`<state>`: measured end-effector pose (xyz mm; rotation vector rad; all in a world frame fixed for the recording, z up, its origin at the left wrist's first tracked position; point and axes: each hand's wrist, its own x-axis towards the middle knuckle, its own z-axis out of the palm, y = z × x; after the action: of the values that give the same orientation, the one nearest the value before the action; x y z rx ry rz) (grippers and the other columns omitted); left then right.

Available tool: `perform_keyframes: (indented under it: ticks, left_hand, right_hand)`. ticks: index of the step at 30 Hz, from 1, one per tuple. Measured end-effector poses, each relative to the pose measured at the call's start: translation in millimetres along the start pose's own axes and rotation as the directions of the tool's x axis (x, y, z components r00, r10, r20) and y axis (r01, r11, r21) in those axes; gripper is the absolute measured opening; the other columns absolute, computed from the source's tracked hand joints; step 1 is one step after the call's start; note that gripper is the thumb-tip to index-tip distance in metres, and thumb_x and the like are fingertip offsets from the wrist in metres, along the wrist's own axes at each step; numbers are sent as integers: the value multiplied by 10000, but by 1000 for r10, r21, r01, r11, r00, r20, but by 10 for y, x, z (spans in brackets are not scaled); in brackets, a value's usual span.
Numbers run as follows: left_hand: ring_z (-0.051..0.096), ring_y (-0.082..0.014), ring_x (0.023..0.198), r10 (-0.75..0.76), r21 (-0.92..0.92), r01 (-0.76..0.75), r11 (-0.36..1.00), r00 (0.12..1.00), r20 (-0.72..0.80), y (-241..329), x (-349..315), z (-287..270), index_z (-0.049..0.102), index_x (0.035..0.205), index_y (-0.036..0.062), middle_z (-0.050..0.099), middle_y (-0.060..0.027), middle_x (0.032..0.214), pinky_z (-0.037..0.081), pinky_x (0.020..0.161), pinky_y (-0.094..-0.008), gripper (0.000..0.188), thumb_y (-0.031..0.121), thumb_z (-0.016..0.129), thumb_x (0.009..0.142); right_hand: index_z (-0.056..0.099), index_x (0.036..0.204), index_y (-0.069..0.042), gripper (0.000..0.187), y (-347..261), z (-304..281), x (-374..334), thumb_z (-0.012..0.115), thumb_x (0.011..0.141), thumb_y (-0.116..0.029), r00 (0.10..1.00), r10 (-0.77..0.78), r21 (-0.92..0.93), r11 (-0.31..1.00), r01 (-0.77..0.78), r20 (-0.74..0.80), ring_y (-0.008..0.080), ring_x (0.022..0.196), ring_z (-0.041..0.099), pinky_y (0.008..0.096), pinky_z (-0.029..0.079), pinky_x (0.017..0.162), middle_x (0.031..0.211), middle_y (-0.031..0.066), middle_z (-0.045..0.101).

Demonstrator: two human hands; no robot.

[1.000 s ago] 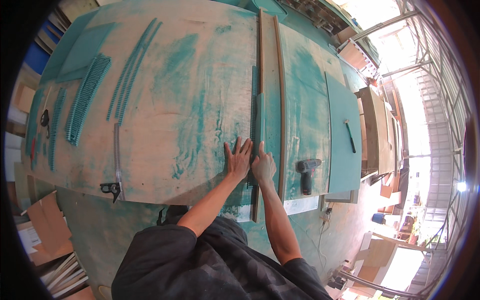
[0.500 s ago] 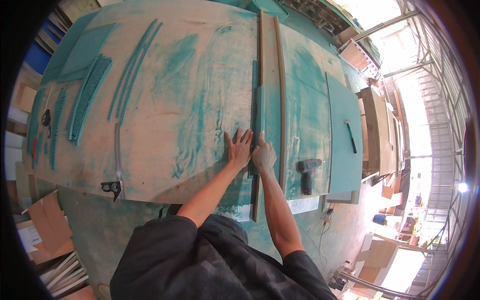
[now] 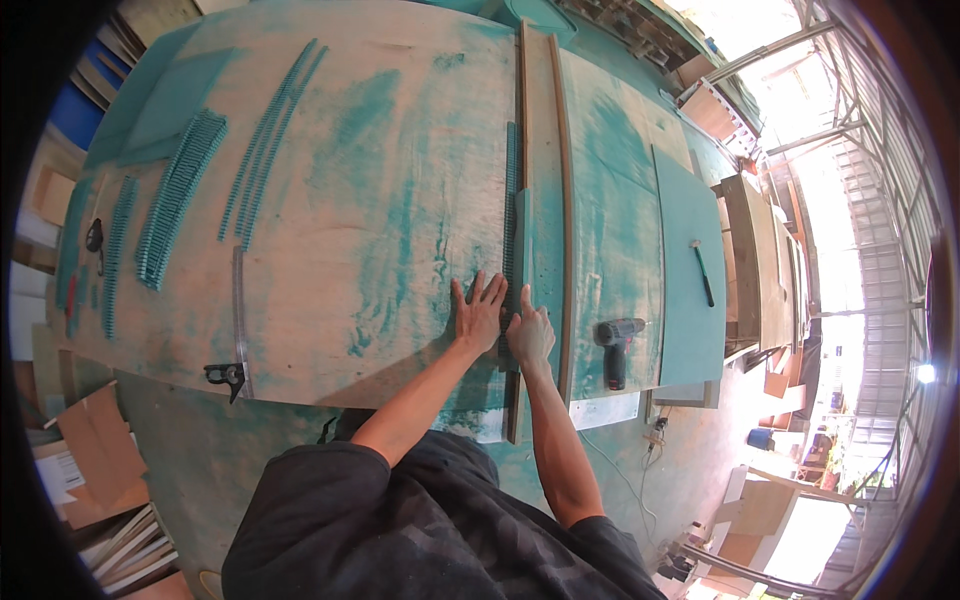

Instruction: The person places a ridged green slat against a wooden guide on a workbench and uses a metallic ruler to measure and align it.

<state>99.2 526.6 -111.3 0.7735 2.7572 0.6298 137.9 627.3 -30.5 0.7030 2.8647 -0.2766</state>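
Note:
My left hand (image 3: 480, 318) lies flat on the big worn board (image 3: 400, 200), fingers spread, its fingertips beside a narrow ridged teal strip (image 3: 511, 170). Just right of it, my right hand (image 3: 531, 335) has its index finger stretched along a smooth flat teal strip (image 3: 524, 235). Its other fingers are bent and partly hidden, closed on that strip's near part. The smooth strip lies against the ridged one, alongside a long wooden rail (image 3: 521, 90). Both hands cover the near parts of these strips.
A cordless drill (image 3: 617, 350) lies right of my hands, and a hammer (image 3: 703, 275) beyond it on a teal panel. A combination square (image 3: 226, 376) sits at the board's near left edge. More ridged strips (image 3: 180, 200) lie at left. A second wooden rail (image 3: 562, 200) runs alongside.
The smooth teal strip has slid toward me along the ridged strip, and my right hand has moved with it. My left hand has shifted slightly toward me, fingers still spread.

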Motion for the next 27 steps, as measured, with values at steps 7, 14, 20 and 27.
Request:
perform_keyframes:
  ticks: [7,14,20,27]
  left_hand:
    - [132,-316,1609,-10,-23,8,1000,996,-83,-68,167,56,313,1652,153,239,16,1736,1,1200,-780,615,276,468,1070]
    - [143,-351,1601,-13,50,17,999,997,-78,-128,507,-28,319,1650,150,245,4,1734,-8,1200,-779,626,304,472,1063]
    - [140,-346,1600,-35,63,36,997,999,-15,-84,572,-89,304,1653,156,228,15,1738,-24,1203,-776,620,312,461,1074]
    - [129,-329,1605,-54,52,59,997,995,-83,-146,586,9,313,1650,175,240,40,1733,-14,1205,-773,610,317,473,1079]
  right_hand:
    - [398,1605,-156,731,-28,24,175,659,923,-157,999,-39,9,999,39,-34,412,948,710,506,572,784,1060,240,662]
    - [410,1596,-162,721,-137,-51,494,653,917,-145,999,-25,-5,1000,24,-37,409,959,710,495,578,767,1108,238,664]
    - [416,1599,-160,710,-67,-26,438,660,933,-166,1000,-13,-31,999,13,-15,414,967,711,499,579,783,1092,245,659]
    - [421,1595,-158,704,9,10,-24,659,933,-156,999,-35,-7,999,35,-16,391,894,706,497,576,755,1002,208,637]
